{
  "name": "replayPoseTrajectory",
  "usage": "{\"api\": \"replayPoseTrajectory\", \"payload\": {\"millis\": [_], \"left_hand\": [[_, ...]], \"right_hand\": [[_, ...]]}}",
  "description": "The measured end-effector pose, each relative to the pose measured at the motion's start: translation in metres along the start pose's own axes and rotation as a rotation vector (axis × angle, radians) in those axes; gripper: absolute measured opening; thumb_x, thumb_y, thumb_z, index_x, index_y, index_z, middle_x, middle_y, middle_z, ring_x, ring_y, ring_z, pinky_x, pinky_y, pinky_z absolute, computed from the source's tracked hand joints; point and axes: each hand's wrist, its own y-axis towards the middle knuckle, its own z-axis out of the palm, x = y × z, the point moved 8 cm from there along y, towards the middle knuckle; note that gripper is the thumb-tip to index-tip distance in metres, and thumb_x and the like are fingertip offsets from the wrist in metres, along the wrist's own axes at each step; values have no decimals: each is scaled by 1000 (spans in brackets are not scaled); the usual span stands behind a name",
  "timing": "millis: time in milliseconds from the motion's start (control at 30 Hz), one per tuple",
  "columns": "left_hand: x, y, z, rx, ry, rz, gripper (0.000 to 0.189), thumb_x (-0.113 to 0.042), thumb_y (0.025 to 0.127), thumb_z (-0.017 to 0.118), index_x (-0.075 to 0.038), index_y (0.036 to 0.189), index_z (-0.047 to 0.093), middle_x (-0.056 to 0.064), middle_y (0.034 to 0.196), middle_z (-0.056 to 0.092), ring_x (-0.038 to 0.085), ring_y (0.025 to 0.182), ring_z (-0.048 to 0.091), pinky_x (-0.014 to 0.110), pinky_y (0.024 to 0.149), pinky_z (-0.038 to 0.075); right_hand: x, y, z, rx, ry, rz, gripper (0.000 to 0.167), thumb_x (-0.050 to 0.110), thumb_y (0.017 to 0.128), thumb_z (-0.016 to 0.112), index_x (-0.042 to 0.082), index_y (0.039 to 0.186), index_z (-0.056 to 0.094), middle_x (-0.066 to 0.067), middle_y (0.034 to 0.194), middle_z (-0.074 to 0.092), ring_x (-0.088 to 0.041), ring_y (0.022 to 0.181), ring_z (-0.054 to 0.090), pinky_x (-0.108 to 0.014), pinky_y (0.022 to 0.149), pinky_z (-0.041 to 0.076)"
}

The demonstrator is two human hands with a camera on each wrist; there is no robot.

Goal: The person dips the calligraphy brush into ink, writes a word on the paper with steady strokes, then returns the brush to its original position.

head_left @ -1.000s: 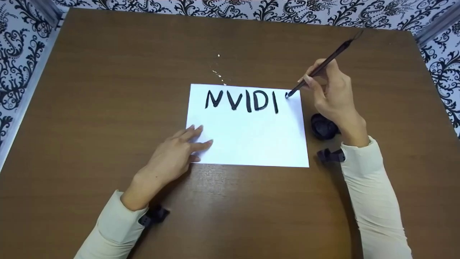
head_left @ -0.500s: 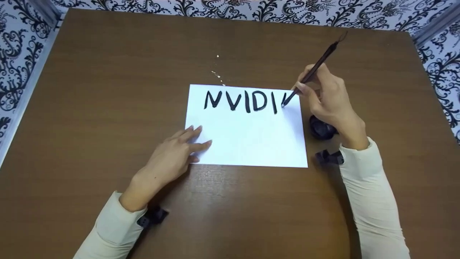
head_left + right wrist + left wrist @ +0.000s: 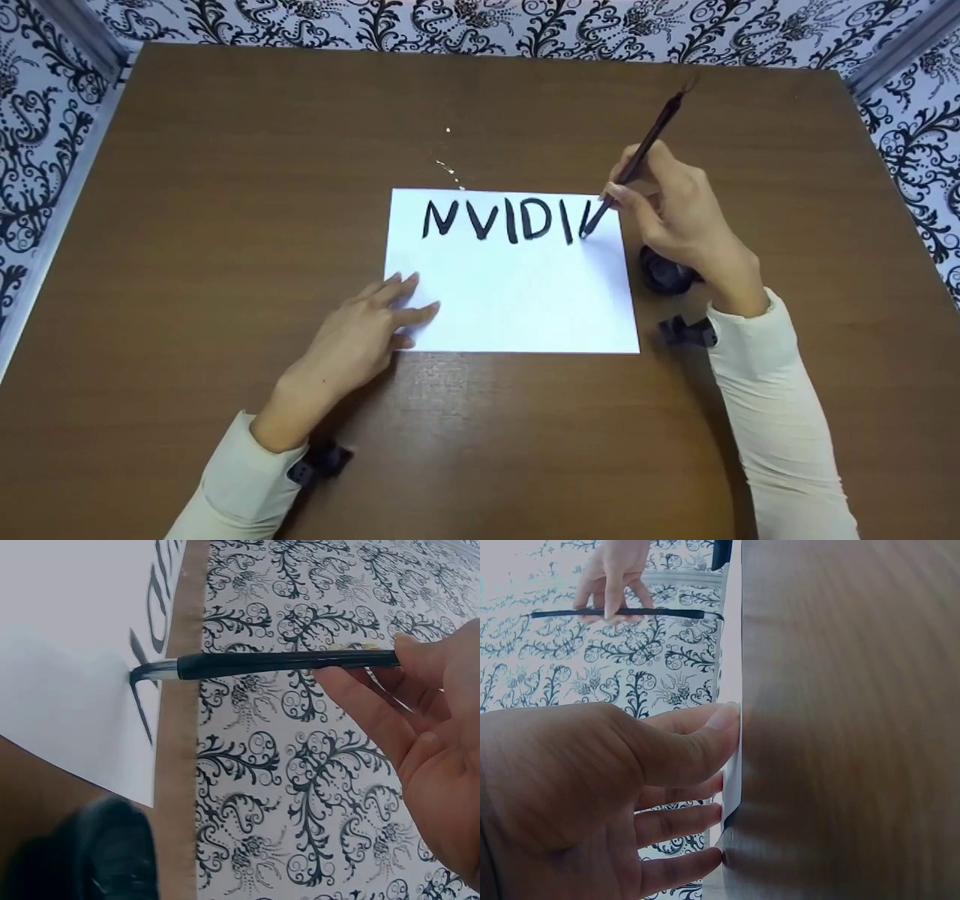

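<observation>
A white sheet of paper (image 3: 510, 300) lies on the brown table, with the black letters "NVIDI" (image 3: 495, 221) along its top edge and a slanted stroke after them. My right hand (image 3: 679, 214) pinches a dark paintbrush (image 3: 645, 154) between thumb and fingers. In the right wrist view the bristles (image 3: 142, 673) bend against the paper at the lower end of that black stroke. My left hand (image 3: 360, 330) rests with spread fingers on the sheet's lower left edge; its fingertips (image 3: 724, 718) press there in the left wrist view.
Right of the paper stands a small round black container (image 3: 666, 271), partly behind my right wrist. Small pale specks (image 3: 448, 169) mark the table (image 3: 225, 187) beyond the sheet. Patterned black-and-white wallpaper (image 3: 465, 26) borders the table. Both sleeves carry dark wrist cameras (image 3: 686, 330).
My right hand has drawn the brush down and slightly left, leaving a slanted black stroke after the last "I". My left hand keeps its place on the paper.
</observation>
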Motion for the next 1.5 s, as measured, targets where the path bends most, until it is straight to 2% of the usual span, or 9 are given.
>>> {"api": "replayPoseTrajectory", "payload": {"millis": [167,300,467,600,1000,1333,1500], "left_hand": [[0,0,-1,0,1,8,45,-1,85,69,-18,126,64,18,142,45,40,128,43,57,94,43],[0,0,-2,7,9,2,45,-1,85,69,-19,127,63,17,143,45,39,129,43,58,92,44],[0,-1,-2,3,10,2,47,0,84,69,-19,127,63,17,143,44,39,129,43,58,91,45],[0,-1,-2,-2,7,1,46,-1,85,70,-19,127,63,17,143,45,39,129,43,58,92,44],[1,-2,0,12,-4,-13,47,-2,85,69,-19,128,62,17,144,44,38,131,41,59,93,43],[1,-2,1,20,-9,-20,46,-2,86,68,-19,128,62,16,144,44,37,131,41,58,93,43],[1,-1,2,17,-15,-13,45,-3,87,68,-19,128,61,15,144,44,37,131,41,59,91,44]], "right_hand": [[-3,0,-19,-136,43,47,24,-10,86,62,-12,107,50,-11,93,66,-14,84,68,-24,69,56],[-13,-3,-27,-251,70,71,23,-4,89,62,-10,107,50,-9,92,65,-19,83,69,-25,67,56],[-31,-7,-27,-314,98,135,23,2,90,63,-6,108,51,-6,92,64,-23,82,69,-26,67,57],[-38,-9,-27,-336,89,151,21,3,91,63,-3,108,53,-5,91,63,-22,83,69,-28,68,57],[-44,-10,-23,-311,78,165,23,8,92,63,-1,110,52,-2,91,63,-20,83,69,-26,65,57],[-47,-11,-23,-257,85,178,23,9,93,61,-6,106,49,-2,91,63,-27,81,68,-28,63,57],[-49,-12,-26,-232,64,188,22,9,92,62,-3,107,51,-4,91,62,-21,84,68,-27,65,57]]}}
